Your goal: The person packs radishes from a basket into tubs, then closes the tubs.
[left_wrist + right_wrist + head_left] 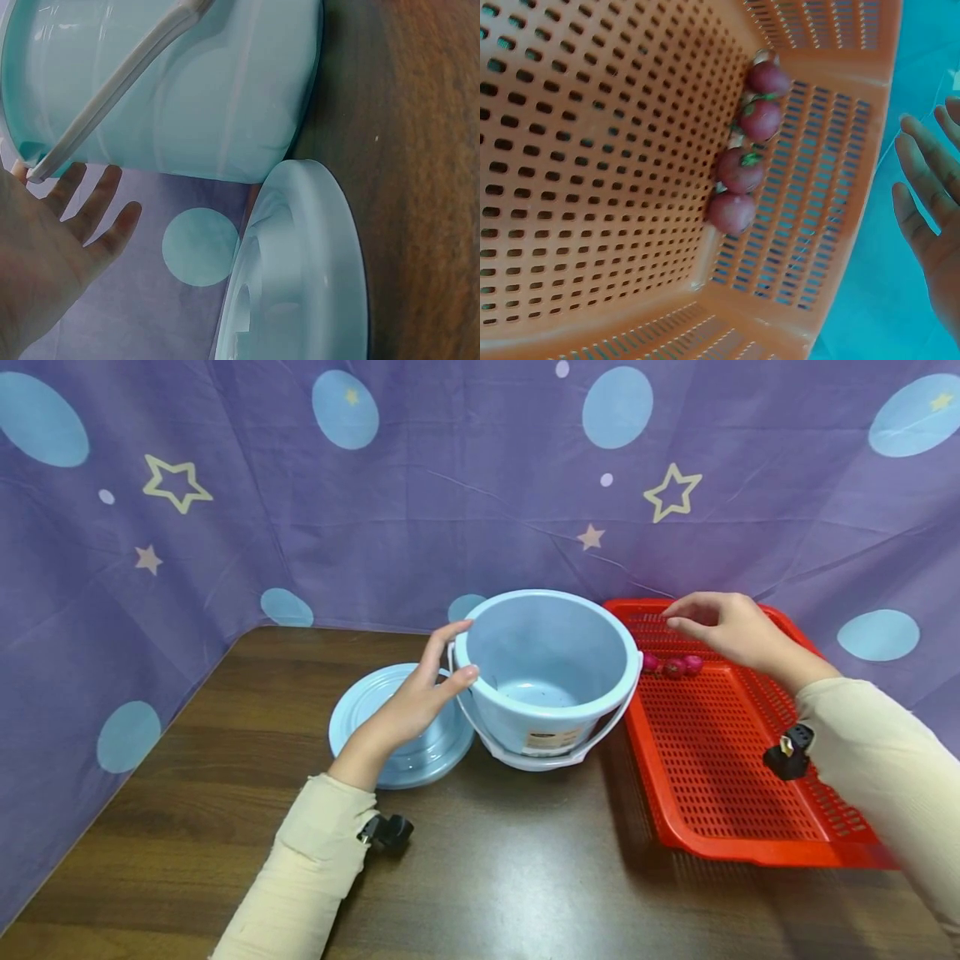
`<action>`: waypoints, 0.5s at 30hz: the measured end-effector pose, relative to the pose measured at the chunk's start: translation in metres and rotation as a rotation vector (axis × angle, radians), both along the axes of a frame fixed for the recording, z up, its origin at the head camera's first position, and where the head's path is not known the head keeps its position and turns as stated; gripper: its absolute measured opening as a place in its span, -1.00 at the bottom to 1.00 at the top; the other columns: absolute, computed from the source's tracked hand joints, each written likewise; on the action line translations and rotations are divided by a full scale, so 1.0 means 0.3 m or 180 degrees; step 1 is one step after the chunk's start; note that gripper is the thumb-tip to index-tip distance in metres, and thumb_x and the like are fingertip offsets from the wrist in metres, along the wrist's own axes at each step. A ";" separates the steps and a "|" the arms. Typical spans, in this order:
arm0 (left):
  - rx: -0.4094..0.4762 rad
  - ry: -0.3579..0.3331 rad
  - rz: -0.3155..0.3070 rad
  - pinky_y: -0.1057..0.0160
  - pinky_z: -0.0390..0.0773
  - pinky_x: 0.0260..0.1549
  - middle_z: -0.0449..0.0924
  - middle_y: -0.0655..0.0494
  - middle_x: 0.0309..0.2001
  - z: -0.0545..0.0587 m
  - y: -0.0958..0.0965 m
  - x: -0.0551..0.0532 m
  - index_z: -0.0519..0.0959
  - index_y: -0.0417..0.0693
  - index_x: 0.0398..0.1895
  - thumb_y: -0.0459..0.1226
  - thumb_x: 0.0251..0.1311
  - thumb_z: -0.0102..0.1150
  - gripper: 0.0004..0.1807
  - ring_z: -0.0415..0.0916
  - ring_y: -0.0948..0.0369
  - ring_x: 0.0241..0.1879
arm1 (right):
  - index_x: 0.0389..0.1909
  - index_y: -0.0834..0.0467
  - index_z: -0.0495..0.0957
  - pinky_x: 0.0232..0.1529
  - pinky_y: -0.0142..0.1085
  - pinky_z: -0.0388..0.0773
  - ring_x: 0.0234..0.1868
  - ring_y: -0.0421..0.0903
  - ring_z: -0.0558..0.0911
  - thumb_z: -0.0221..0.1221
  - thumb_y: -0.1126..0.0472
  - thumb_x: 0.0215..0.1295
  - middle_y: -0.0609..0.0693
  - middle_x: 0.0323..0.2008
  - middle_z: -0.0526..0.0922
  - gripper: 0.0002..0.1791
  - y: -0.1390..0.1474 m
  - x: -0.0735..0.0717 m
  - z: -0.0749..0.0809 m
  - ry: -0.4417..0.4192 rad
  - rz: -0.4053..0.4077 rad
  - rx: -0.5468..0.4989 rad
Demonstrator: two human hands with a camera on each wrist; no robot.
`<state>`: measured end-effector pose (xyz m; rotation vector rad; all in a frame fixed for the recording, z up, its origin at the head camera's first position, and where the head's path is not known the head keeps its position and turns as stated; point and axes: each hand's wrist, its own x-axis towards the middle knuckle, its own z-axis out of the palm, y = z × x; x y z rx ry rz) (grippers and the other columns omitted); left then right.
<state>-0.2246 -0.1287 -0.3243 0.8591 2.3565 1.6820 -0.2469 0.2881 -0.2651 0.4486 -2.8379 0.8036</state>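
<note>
Fingers spread, the left hand (415, 703) touches the bucket (547, 683); radishes (673, 667) in the basket (727, 760) lie below the parted, empty fingers of the right hand (729, 625). I judge an uneven left push could tip the bucket.

pale blue bucket (555, 647) with beige label (551, 741), matching blue lid (422, 768), red basket (735, 760), magenta vegetables (673, 667), brown wood-grained table (195, 777), cream sleeves (315, 852), purple backdrop (465, 468) patterned with light blue ovals (618, 407), yellow star outlines (680, 507) and peach stars (591, 537)
</note>
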 end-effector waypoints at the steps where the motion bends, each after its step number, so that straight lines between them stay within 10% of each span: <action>1: 0.0002 -0.0001 0.0001 -0.13 0.30 0.11 0.13 -0.05 0.23 0.000 0.000 0.000 -0.07 0.44 0.53 0.26 0.33 -0.03 -0.21 0.23 0.05 0.09 | 0.00 0.19 0.66 -0.12 -0.47 0.34 -0.20 -0.42 0.52 0.19 0.07 0.41 0.14 -0.10 0.70 -0.69 0.006 -0.004 -0.005 -0.0036 -0.0023 0.0013; 15: -0.0034 0.0062 -0.0017 -0.13 0.31 0.08 0.16 -0.08 0.19 -0.001 -0.005 0.003 -0.08 0.38 0.54 0.27 0.33 -0.05 -0.20 0.24 0.03 0.07 | 0.06 0.30 0.60 -0.02 0.02 0.42 -0.07 0.14 0.56 0.15 0.15 0.43 0.28 -0.01 0.64 -0.66 0.074 -0.049 -0.081 -0.0377 -0.0290 0.0262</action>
